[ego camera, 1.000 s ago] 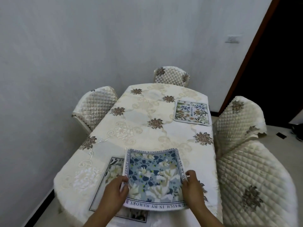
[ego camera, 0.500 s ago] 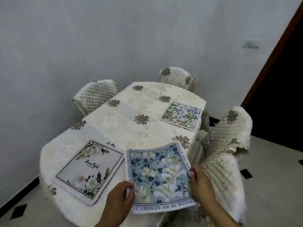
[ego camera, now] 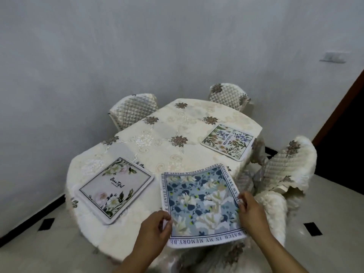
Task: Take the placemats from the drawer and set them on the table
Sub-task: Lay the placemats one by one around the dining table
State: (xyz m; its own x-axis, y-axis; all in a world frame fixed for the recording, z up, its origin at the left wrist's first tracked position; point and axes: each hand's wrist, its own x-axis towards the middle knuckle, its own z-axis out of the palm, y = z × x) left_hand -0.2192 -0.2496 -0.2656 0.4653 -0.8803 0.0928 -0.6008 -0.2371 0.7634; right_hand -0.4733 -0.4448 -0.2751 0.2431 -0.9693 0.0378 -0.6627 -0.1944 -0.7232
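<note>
I hold a blue floral placemat point(ego camera: 201, 203) with lettering round its border over the near right edge of the table point(ego camera: 161, 148). My left hand point(ego camera: 155, 227) grips its near left edge and my right hand point(ego camera: 251, 210) grips its right edge. A white placemat point(ego camera: 114, 187) with pale flowers and the word "Beautiful" lies flat at the table's near left. A third placemat point(ego camera: 228, 141) with small wildflowers lies at the far right edge. No drawer is in view.
The oval table wears a cream embroidered cloth. Quilted cream chairs stand round it: one at the far left point(ego camera: 134, 109), one at the far end point(ego camera: 228, 96), two at the right point(ego camera: 287, 168). A grey wall runs behind; a dark doorway point(ego camera: 346, 123) opens at right.
The view has swung round the table's near end to the right. The blue placemat, still in both hands, has come off the white placemat, which now lies uncovered at the left.
</note>
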